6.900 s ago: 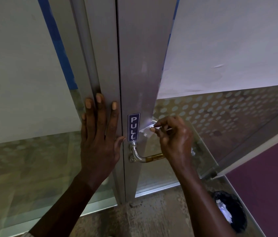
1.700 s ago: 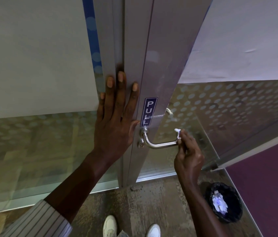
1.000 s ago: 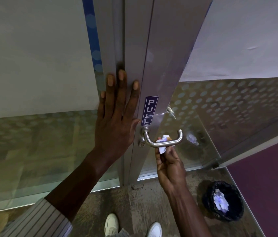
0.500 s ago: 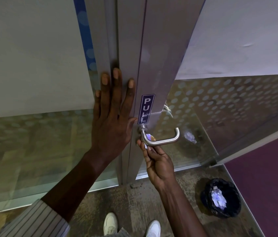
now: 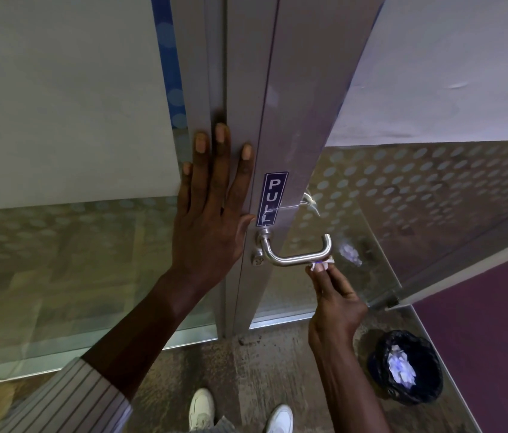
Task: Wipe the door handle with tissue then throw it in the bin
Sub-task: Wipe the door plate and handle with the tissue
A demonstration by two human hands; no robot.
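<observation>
A silver lever door handle [image 5: 293, 256] sticks out from the aluminium door frame below a blue PULL sticker [image 5: 272, 199]. My right hand [image 5: 333, 303] pinches a small white tissue [image 5: 321, 263] against the underside of the handle near its right bend. My left hand [image 5: 212, 210] lies flat with fingers spread on the door frame, left of the handle. A black-lined bin [image 5: 407, 367] stands on the floor at the lower right, with crumpled white tissue inside.
The glass door panel [image 5: 418, 195] with a dotted film is swung open to the right over purple carpet [image 5: 489, 332]. A fixed glass panel [image 5: 59, 260] fills the left. My white shoes [image 5: 202, 409] stand on the worn floor below the handle.
My right hand has slid the tissue along the underside of the handle, from near its base by the frame to its right end. My left hand has stayed flat on the frame.
</observation>
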